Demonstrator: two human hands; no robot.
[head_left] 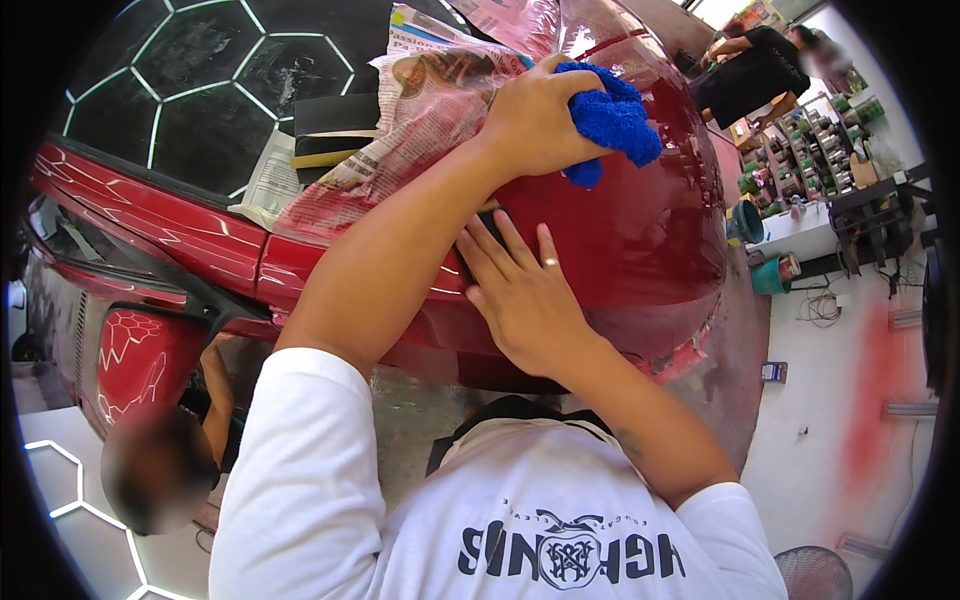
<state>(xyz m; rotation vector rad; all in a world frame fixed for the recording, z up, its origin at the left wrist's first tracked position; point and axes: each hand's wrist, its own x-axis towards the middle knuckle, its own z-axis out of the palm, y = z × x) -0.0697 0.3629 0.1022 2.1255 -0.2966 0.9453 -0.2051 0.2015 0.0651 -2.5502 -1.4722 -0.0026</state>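
My left hand (540,120) is closed around a bunched blue microfiber cloth (615,120), raised over the glossy dark red car panel (620,240). Below it, my right hand (525,305), with a ring on one finger, rests near the panel's side edge. Its long fingers lie over a dark flat block (497,224), which shows only at their tips and along their side. The palm hides the rest of the block. Red-stained newspaper (430,110) covers the area beside my left forearm.
Dark glass (200,90) reflects hexagonal lights at the upper left, near a black flat piece (335,115). A red side mirror (150,360) juts out, with a person (215,400) beside it. Another person (755,75) stands far right, near a shelf (810,150), a teal bucket (770,275) and a fan (812,573).
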